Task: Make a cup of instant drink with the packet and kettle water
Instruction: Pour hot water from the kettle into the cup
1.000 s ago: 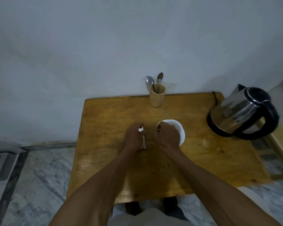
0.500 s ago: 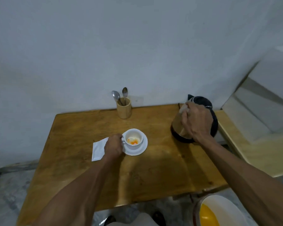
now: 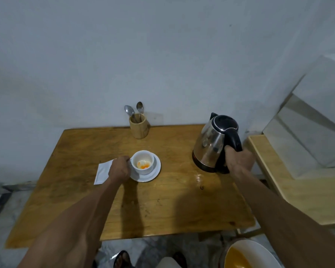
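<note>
My left hand (image 3: 119, 169) grips the handle of the white cup (image 3: 143, 161), which sits on its saucer (image 3: 152, 174) mid-table with orange powder inside; the emptied packet (image 3: 103, 171) lies flat just left. My right hand (image 3: 238, 160) is clenched round the kettle (image 3: 211, 146) handle, near the table's (image 3: 162, 209) right edge

The room I look down into is dim and evenly lit, with a cool grey cast on the wall (image 3: 162, 55). My arms throw soft dark shadows on the table (image 3: 162, 200) near me. The kettle (image 3: 213, 144) on the right carries pale streaks of glare, and a wet patch just beside it shines. Edges bend outward from the wide lens, and the whole picture is soft and grainy.
</note>
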